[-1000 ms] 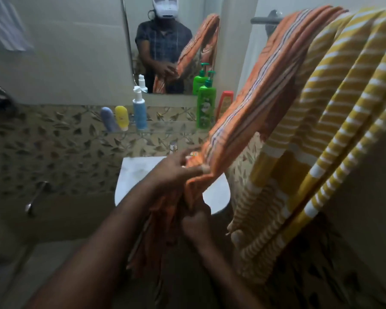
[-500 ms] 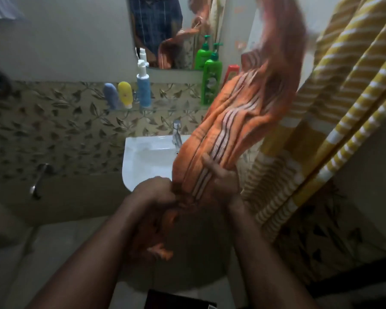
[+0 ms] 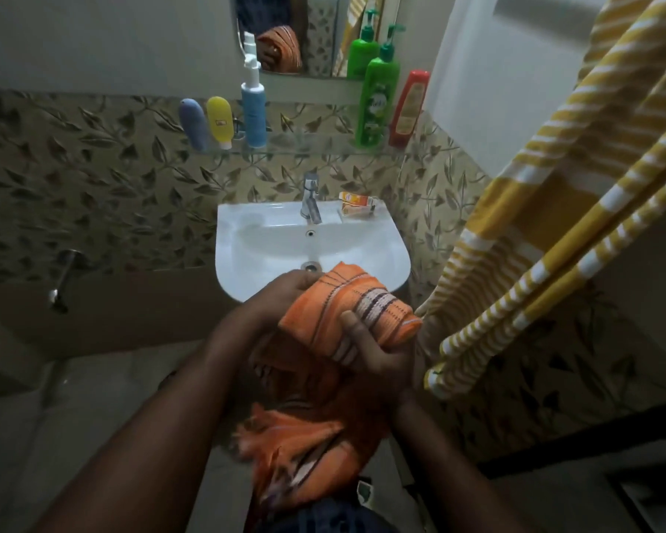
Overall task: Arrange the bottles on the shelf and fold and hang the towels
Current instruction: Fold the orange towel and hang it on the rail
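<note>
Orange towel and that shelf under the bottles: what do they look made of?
Orange towel: soft woven cloth, likely cotton, matte; it bunches in both hands, with woven stripes and a frayed end. Shelf: looks like clear glass; the leaf tiles show through it.

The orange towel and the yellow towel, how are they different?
The orange towel is bunched in both hands, left hand and right hand; the yellow towel hangs loose, untouched. Orange has thin dark and pale stripes; yellow has white stripes. Both are striped cloth.

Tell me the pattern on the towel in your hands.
Orange towel with dark and pale stripes, head view.
</note>
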`<state>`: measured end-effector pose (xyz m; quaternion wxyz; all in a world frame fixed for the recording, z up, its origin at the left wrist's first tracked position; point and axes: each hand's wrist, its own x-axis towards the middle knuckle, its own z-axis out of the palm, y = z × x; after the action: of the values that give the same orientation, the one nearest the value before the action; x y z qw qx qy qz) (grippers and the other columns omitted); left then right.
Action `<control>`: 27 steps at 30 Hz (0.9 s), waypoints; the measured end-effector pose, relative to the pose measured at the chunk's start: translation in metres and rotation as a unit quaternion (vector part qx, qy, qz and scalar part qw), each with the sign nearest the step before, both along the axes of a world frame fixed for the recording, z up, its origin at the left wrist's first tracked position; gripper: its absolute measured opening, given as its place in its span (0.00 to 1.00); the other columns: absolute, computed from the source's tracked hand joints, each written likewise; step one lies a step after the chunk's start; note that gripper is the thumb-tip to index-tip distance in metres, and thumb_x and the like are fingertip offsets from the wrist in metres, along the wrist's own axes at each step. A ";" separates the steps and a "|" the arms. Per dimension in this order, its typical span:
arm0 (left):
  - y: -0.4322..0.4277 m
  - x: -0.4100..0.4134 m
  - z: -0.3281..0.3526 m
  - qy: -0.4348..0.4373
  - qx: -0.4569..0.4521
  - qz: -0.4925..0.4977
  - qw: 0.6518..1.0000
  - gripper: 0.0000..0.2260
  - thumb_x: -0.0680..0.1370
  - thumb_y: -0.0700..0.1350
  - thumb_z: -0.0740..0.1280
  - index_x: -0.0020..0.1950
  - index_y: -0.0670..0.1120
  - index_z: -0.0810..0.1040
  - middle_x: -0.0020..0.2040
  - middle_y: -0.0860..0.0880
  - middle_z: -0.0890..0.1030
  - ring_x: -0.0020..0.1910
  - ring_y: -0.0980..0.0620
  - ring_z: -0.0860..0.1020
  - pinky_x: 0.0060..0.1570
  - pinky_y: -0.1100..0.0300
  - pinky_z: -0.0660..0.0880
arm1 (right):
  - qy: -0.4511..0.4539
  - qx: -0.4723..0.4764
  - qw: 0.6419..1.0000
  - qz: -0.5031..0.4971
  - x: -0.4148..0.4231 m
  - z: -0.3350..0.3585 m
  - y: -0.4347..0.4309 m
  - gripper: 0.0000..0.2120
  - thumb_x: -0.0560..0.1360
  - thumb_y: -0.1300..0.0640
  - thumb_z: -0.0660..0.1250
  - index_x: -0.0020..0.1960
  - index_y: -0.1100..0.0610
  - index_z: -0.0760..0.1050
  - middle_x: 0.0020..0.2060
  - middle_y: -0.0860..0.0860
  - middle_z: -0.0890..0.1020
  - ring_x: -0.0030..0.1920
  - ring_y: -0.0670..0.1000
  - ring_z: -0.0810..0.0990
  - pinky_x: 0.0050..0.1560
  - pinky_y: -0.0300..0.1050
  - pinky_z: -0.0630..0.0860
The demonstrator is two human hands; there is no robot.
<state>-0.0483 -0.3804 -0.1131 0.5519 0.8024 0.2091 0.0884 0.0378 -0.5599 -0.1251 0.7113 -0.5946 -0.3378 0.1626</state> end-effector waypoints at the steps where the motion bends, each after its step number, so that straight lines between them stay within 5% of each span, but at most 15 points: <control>1: -0.003 0.000 -0.008 0.015 0.008 0.013 1.000 0.16 0.66 0.63 0.69 0.52 0.67 0.85 0.56 0.52 0.87 0.56 0.52 0.83 0.62 0.50 0.79 | 0.021 -0.001 1.000 -0.011 0.006 -0.005 0.001 0.06 0.72 0.52 0.77 0.47 0.52 0.86 0.46 0.47 0.89 0.50 0.48 0.88 0.58 0.50 0.83; 4: -0.013 0.000 -0.029 0.052 0.033 0.085 0.994 0.30 0.68 0.67 0.64 0.67 0.58 0.83 0.66 0.50 0.84 0.65 0.47 0.81 0.68 0.44 0.75 | 0.093 0.010 0.995 -0.035 0.024 -0.012 0.005 0.04 0.75 0.63 0.73 0.47 0.57 0.86 0.44 0.48 0.88 0.47 0.49 0.86 0.54 0.51 0.82; 7: -0.021 0.004 -0.042 0.079 0.017 0.157 0.984 0.25 0.74 0.61 0.59 0.62 0.50 0.85 0.63 0.46 0.86 0.63 0.44 0.82 0.65 0.46 0.77 | 0.192 0.036 0.978 -0.068 0.040 -0.021 0.002 0.10 0.80 0.70 0.68 0.51 0.58 0.85 0.45 0.48 0.89 0.47 0.47 0.87 0.52 0.46 0.83; 9: -0.026 0.002 -0.047 0.109 0.031 0.170 0.979 0.22 0.73 0.59 0.58 0.51 0.48 0.86 0.55 0.45 0.87 0.57 0.43 0.83 0.57 0.50 0.78 | 0.256 0.067 0.961 -0.079 0.047 -0.025 0.003 0.09 0.79 0.64 0.72 0.59 0.63 0.83 0.53 0.53 0.88 0.55 0.54 0.87 0.60 0.54 0.82; 10: -0.028 0.000 -0.048 0.116 0.040 0.174 0.977 0.21 0.72 0.59 0.59 0.49 0.48 0.86 0.52 0.45 0.88 0.55 0.44 0.83 0.53 0.51 0.77 | 0.281 0.084 0.952 -0.082 0.050 -0.027 0.003 0.17 0.76 0.58 0.77 0.63 0.64 0.82 0.60 0.57 0.86 0.62 0.60 0.84 0.66 0.62 0.78; 13: -0.034 -0.005 -0.053 0.115 0.060 0.194 0.972 0.22 0.70 0.57 0.61 0.54 0.51 0.89 0.54 0.47 0.89 0.56 0.46 0.84 0.55 0.52 0.80 | 0.288 0.096 0.951 -0.068 0.065 -0.037 -0.001 0.30 0.68 0.47 0.84 0.64 0.61 0.83 0.66 0.62 0.82 0.68 0.65 0.80 0.72 0.67 0.73; 15: -0.038 -0.004 -0.051 0.107 0.085 0.201 0.970 0.23 0.71 0.53 0.61 0.59 0.51 0.88 0.58 0.48 0.88 0.60 0.46 0.84 0.59 0.51 0.80 | 0.266 0.076 0.958 -0.074 0.068 -0.025 -0.005 0.22 0.67 0.50 0.83 0.57 0.60 0.85 0.58 0.55 0.87 0.61 0.57 0.85 0.66 0.53 0.80; 17: -0.043 0.002 -0.047 0.039 0.026 0.191 0.980 0.19 0.75 0.50 0.65 0.62 0.52 0.87 0.59 0.50 0.88 0.61 0.48 0.84 0.62 0.48 0.80 | 0.259 0.086 0.961 -0.054 0.063 -0.023 -0.007 0.08 0.75 0.65 0.74 0.54 0.62 0.83 0.47 0.48 0.89 0.50 0.49 0.88 0.52 0.41 0.83; 21: -0.067 0.017 -0.033 -0.109 -0.042 0.155 0.981 0.12 0.77 0.54 0.71 0.59 0.54 0.84 0.56 0.53 0.87 0.55 0.52 0.86 0.53 0.48 0.83 | 0.339 0.090 0.936 0.000 0.053 -0.014 -0.006 0.12 0.82 0.73 0.59 0.53 0.64 0.79 0.40 0.52 0.89 0.40 0.52 0.88 0.39 0.43 0.84; 24: -0.074 0.025 -0.021 -0.158 -0.059 0.173 0.970 0.11 0.76 0.56 0.73 0.53 0.52 0.81 0.53 0.52 0.85 0.52 0.53 0.85 0.48 0.53 0.83 | 0.355 0.111 0.928 0.016 0.057 -0.016 0.000 0.09 0.80 0.70 0.64 0.59 0.69 0.79 0.47 0.58 0.88 0.46 0.57 0.88 0.47 0.51 0.85; 27: -0.068 0.033 -0.016 -0.106 -0.060 0.165 0.979 0.06 0.77 0.50 0.76 0.48 0.50 0.82 0.48 0.52 0.86 0.49 0.53 0.84 0.47 0.52 0.82 | 0.385 0.115 0.915 0.028 0.055 -0.028 0.004 0.23 0.74 0.64 0.70 0.67 0.72 0.75 0.56 0.66 0.83 0.55 0.65 0.84 0.58 0.61 0.82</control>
<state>-0.0152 -0.4481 -0.1290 0.5955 0.7088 0.2839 0.2497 0.0925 -0.5560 -0.1534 0.8448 -0.3906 -0.0709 0.3588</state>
